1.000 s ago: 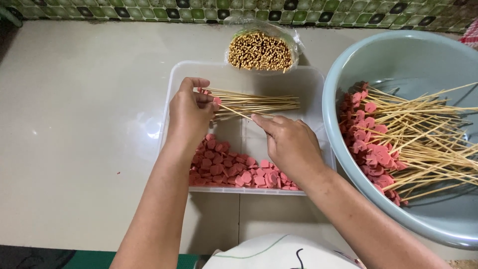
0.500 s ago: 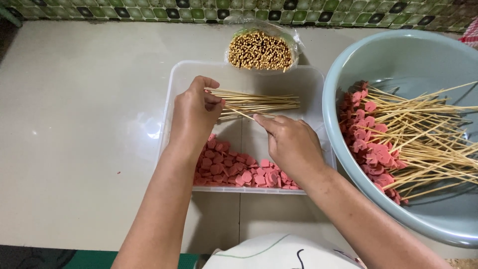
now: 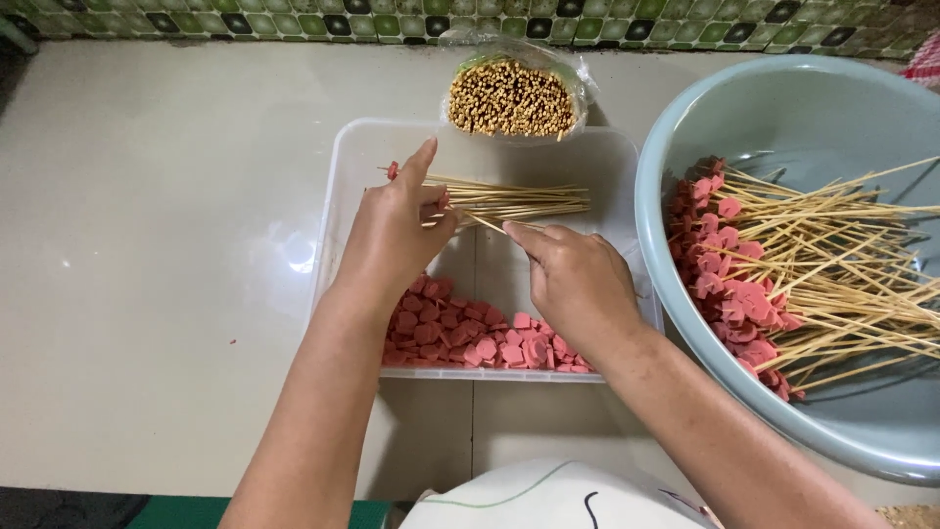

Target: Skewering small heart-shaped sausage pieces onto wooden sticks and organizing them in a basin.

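Left hand grips a bundle of bamboo skewers over the clear tray of pink sausage slices, while the right hand pinches one skewer, bowl at right.

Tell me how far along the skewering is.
Done: a pile of loaded skewers lies in the grey-blue basin. In hand: the left hand grips a bunch of bamboo sticks over the clear plastic tray, while the right hand pinches one stick at its near end. Left: many pink sausage slices remain in the tray, and a bag of unused sticks stands behind it.
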